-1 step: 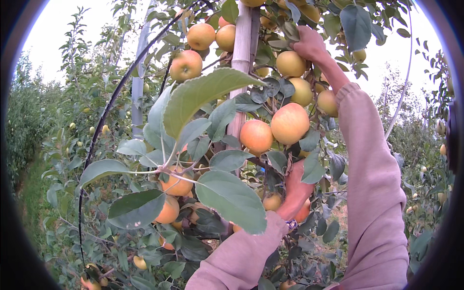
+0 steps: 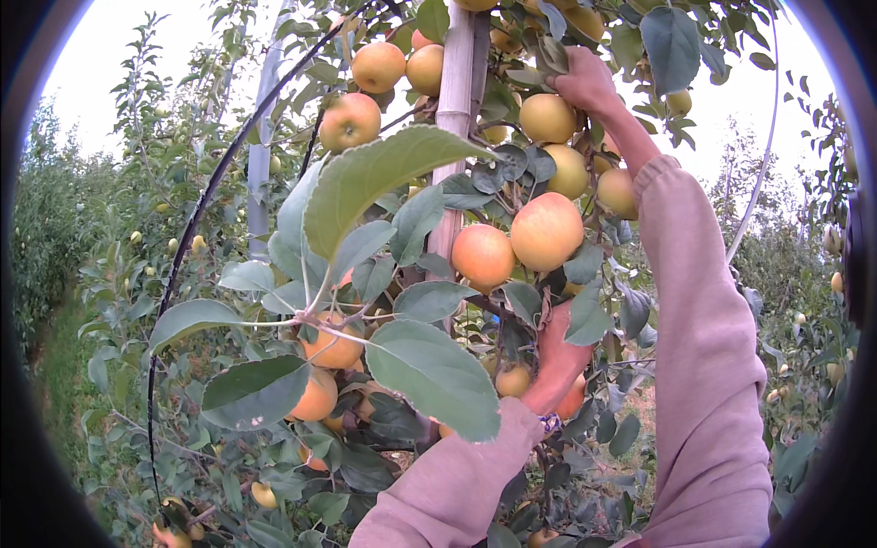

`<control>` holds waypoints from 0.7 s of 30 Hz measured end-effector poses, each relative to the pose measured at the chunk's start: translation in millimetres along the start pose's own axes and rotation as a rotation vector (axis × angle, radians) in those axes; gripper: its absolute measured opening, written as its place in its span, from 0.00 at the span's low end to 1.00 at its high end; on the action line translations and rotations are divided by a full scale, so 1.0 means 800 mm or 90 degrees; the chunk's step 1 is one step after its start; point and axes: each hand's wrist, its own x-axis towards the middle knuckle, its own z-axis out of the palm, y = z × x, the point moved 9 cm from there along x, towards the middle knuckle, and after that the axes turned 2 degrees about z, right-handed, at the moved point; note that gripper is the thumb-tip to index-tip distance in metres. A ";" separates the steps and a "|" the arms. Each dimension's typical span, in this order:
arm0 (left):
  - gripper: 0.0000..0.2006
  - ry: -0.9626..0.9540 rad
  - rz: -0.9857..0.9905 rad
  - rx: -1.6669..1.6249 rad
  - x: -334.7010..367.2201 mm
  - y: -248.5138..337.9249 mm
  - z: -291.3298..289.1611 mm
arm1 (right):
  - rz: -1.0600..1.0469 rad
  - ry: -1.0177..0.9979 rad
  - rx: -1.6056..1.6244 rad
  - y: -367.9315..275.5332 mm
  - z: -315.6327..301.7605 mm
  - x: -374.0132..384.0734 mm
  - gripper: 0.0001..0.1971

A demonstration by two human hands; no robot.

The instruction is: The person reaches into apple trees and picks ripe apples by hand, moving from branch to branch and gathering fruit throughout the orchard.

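Note:
High on the tree, my right hand (image 2: 585, 80) is closed around some leaves (image 2: 551, 57), right beside a yellow-green apple (image 2: 548, 119). Most of its fingertips are hidden from view. Lower down, my left hand (image 2: 559, 352) reaches up into the foliage, below a large orange-red apple (image 2: 547, 232). Leaves (image 2: 588, 315) cover its fingers, so I cannot see what it touches. Close to the left wrist hangs a small yellow apple (image 2: 513, 380). Another orange apple (image 2: 483, 255) sits left of the large one.
A pale upright pole (image 2: 451, 137) runs through the tree. Large leaves (image 2: 434, 376) stick out in front, near the camera. A dark curved line (image 2: 206, 196) arcs down on the left. More apples (image 2: 350, 122) hang at the upper left; other fruit trees stand behind.

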 end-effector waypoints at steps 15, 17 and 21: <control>0.07 -0.017 -0.261 -0.173 -0.021 -0.047 0.011 | 0.347 0.214 0.769 0.142 -0.079 -0.056 0.11; 0.07 -0.045 -0.167 -0.103 -0.015 -0.020 0.012 | 0.398 0.315 0.853 0.198 -0.104 -0.072 0.10; 0.07 -0.047 -0.221 -0.090 -0.022 0.003 0.009 | 0.400 0.358 0.691 0.232 -0.143 -0.107 0.08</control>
